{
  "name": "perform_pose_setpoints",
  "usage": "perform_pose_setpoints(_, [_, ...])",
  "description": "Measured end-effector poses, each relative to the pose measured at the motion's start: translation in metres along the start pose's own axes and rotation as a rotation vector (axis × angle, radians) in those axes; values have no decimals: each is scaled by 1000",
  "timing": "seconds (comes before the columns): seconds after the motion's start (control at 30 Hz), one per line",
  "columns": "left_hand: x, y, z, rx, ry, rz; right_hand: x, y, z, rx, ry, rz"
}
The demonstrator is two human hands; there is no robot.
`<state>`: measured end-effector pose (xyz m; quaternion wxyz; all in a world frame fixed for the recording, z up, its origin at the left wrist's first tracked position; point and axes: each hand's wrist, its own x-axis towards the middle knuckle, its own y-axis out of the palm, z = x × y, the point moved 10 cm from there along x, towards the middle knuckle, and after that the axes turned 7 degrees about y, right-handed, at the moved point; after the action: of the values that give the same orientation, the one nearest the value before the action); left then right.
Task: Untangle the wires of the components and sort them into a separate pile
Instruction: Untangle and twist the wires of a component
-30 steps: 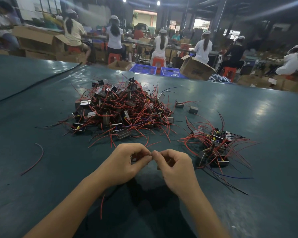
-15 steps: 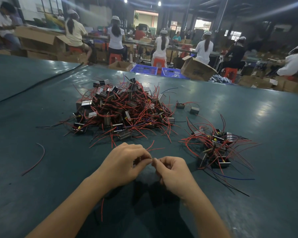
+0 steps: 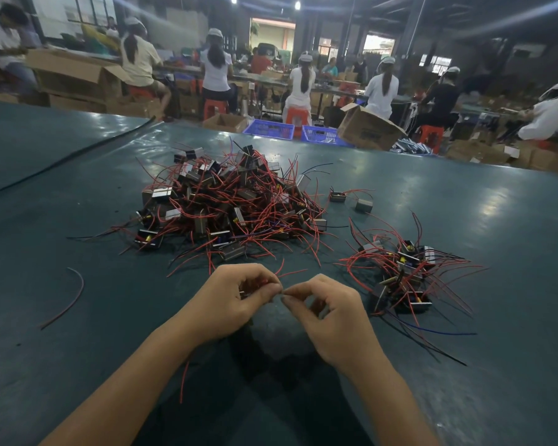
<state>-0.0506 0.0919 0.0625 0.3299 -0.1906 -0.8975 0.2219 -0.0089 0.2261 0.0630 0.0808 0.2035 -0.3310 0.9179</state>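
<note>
head-worn view, downward, close over table (image 3: pixel 78 365)

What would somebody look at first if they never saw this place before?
Probably the big tangled pile of little boxes with red wires, in the middle of the green table. Next comes the smaller pile to its right. Up close, the left hand and right hand pinch one component between them.
</note>
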Motion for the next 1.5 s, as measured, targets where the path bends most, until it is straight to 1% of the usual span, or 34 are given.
perform_pose_setpoints(0.07, [0,1,1,-42,-15,22,-1,-4,8,-10,-84,-45])
perform_pose_setpoints(0.17, [-1,2,-1,-57,-6,45,-2,-5,11,-2,-109,-64])
perform_pose_setpoints(0.23, [-1,3,-4,-37,18,49,-2,-4,8,3,-61,-66])
perform_pose_setpoints(0.3, [-1,3,-8,21,67,45,-1,-3,0,27,39,-73])
perform_pose_setpoints(0.37, [-1,2,-14,78,126,40,-1,1,-10,149,188,-52])
perform_pose_setpoints(0.4, [-1,2,-17,114,157,39,-1,6,-18,254,298,-29])
perform_pose_setpoints(0.47, [-2,4,-25,213,224,42,-9,22,-41,517,629,51])
perform_pose_setpoints(0.5, [-2,5,-29,258,256,43,-17,33,-49,646,806,114])
perform_pose_setpoints(0.53, [-2,6,-32,285,277,43,-26,42,-53,742,944,179])
perform_pose_setpoints(0.57, [-3,6,-33,293,286,40,-32,47,-55,793,1014,222])
perform_pose_setpoints(0.6, [-3,6,-34,291,286,34,-33,48,-56,809,1027,237])
perform_pose_setpoints(0.63, [-3,5,-33,285,280,25,-30,46,-55,803,994,223])
perform_pose_setpoints(0.67, [-3,4,-32,274,270,13,-24,41,-54,769,913,174])
perform_pose_setpoints(0.77, [-2,-2,-25,212,229,-34,-5,14,-37,489,506,-41])
perform_pose_setpoints(0.83, [-1,-5,-21,164,204,-53,-1,6,-22,330,286,-103])
perform_pose_setpoints(0.93, [0,-6,-17,121,187,-74,-2,-2,-6,152,97,-161])
perform_pose_setpoints(1.07, [0,-6,-13,102,173,-74,-4,-4,7,-24,-11,-156])
perform_pose_setpoints(1.13, [0,-6,-12,101,169,-73,-6,-7,14,-75,-52,-172])
perform_pose_setpoints(1.27, [0,-6,-13,98,168,-73,-8,-3,17,-140,-65,-118])
perform_pose_setpoints(1.37, [0,-6,-17,99,181,-72,-5,-2,9,-37,-8,-98])
perform_pose_setpoints(1.5, [0,-7,-25,180,230,-72,-3,0,1,68,65,-101])
